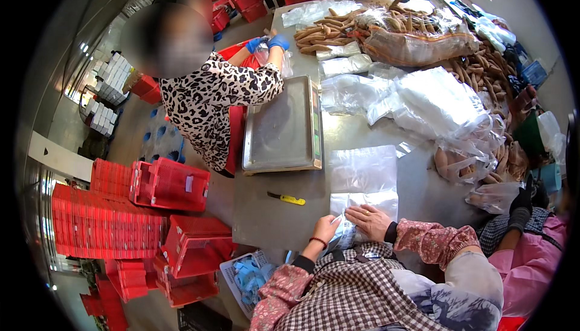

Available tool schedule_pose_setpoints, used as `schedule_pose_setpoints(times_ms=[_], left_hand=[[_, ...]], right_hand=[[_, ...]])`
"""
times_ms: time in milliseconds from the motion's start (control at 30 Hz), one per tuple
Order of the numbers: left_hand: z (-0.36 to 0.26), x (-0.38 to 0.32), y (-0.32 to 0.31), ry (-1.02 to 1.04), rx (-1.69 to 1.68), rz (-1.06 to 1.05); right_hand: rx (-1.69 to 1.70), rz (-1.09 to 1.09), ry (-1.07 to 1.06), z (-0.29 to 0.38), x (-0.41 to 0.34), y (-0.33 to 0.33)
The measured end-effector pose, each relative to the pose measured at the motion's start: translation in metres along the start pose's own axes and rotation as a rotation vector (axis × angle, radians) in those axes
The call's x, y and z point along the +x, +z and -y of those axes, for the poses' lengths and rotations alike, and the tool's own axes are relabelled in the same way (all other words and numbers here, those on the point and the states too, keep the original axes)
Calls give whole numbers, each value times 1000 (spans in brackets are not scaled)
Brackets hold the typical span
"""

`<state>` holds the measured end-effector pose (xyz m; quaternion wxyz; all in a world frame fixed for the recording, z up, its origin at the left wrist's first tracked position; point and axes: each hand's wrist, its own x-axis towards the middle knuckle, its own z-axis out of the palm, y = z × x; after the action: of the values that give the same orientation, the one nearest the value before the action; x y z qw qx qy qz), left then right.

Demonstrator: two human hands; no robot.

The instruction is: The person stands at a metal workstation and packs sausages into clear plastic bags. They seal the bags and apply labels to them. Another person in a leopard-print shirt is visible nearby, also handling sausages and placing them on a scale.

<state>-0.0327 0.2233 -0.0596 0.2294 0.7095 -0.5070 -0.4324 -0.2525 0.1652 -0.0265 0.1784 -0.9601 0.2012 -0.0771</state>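
Flat on the steel table in front of me lies a stack of clear plastic bags (pixel 363 168), with its near end at my apron. My left hand (pixel 327 230) pinches the near left edge of a printed plastic bag (pixel 345 236) there. Pressed flat on the same plastic is my right hand (pixel 371 222), palm down, holding nothing. A small knife with a yellow handle (pixel 292 199) rests on the table to the left of the bags. Beyond the knife stands a platform scale with a metal tray (pixel 281 125).
Loose sweet potatoes (pixel 328 29) and a large pile of plastic bags (pixel 435 100) occupy the table's far and right sides. Red crates (pixel 108 222) are stacked at left. A co-worker in a leopard-print top (pixel 217 91) stands beyond the scale; a black-gloved hand (pixel 521 202) is at right.
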Motion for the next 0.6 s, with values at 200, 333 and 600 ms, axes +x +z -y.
schedule_pose_setpoints(times_ms=[200, 333, 600], left_hand=[[-6, 4, -29, -70, 108, 364], [-3, 7, 4, 68, 212, 295], [-55, -36, -34, 305, -94, 288]], right_hand=[[-32, -3, -13, 0, -1, 1], [-63, 58, -11, 3, 0, -2], [-44, -187, 97, -13, 0, -9]])
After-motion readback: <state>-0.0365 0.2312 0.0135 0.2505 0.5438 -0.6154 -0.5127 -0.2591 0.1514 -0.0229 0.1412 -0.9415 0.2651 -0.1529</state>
